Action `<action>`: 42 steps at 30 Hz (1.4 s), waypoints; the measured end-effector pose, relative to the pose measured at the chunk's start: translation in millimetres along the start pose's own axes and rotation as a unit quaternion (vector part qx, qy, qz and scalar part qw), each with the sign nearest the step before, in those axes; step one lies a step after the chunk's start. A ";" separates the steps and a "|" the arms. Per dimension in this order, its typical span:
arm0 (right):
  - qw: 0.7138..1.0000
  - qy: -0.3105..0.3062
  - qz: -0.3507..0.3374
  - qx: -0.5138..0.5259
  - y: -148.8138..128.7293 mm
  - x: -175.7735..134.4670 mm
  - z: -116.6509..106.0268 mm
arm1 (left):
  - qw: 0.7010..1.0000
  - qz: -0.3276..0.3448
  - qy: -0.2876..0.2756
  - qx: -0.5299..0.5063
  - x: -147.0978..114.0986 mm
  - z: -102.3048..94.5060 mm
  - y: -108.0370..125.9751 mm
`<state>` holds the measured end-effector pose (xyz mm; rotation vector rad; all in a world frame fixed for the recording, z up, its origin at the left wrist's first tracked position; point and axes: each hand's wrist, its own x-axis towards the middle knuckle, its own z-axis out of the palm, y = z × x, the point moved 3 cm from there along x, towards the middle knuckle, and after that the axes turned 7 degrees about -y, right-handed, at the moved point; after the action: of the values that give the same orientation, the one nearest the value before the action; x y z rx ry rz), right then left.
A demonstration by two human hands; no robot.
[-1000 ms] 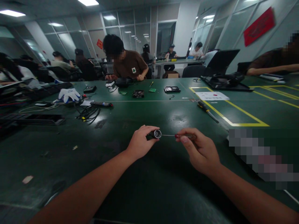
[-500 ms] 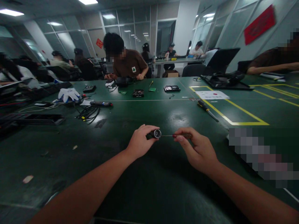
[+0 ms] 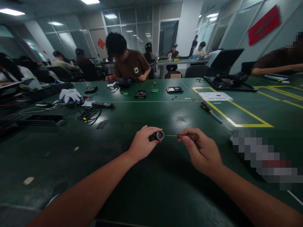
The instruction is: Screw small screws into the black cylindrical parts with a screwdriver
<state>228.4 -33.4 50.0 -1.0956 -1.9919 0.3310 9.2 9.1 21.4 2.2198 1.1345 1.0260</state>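
Fingers (image 3: pixel 153 129) clamped: left hand (image 3: pixel 141 144) on a dark silver-rimmed cylinder (image 3: pixel 160 135), right hand (image 3: pixel 204 153) on a thin red-collared screwdriver (image 3: pixel 179 136).
We've eased the screwdriver slightly back from the cylinder, so contact looks doubtful.

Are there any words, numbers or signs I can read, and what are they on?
None can be read.
Big red poster: marks too blurred.
White paper: marks too small.
Shirt patch: green shape, no readable letters.
Pixelated thing at right: unreadable.
Round thing in the left hand: no writing visible.
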 end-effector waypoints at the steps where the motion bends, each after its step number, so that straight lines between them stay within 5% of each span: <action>1: 1.000 0.000 0.000 -0.005 -0.1 0.3 -0.2 | 1.000 -0.001 0.000 0.000 0.1 -0.2 0.2; 12: 0.999 -0.039 -0.012 0.003 -2.3 2.8 1.3 | 1.000 -0.002 0.008 0.000 1.2 -0.5 -1.4; 18: 1.000 0.001 0.006 0.008 -1.4 1.6 -2.2 | 1.000 0.000 0.008 0.007 0.5 -0.7 -1.4; 42: 1.000 -0.025 -0.004 -0.009 -0.1 2.5 3.0 | 1.000 0.015 0.011 0.020 -0.1 2.3 -5.1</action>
<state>225.4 -31.1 49.5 -1.1005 -2.0454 0.3399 8.5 11.8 16.5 2.2689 1.1448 1.0494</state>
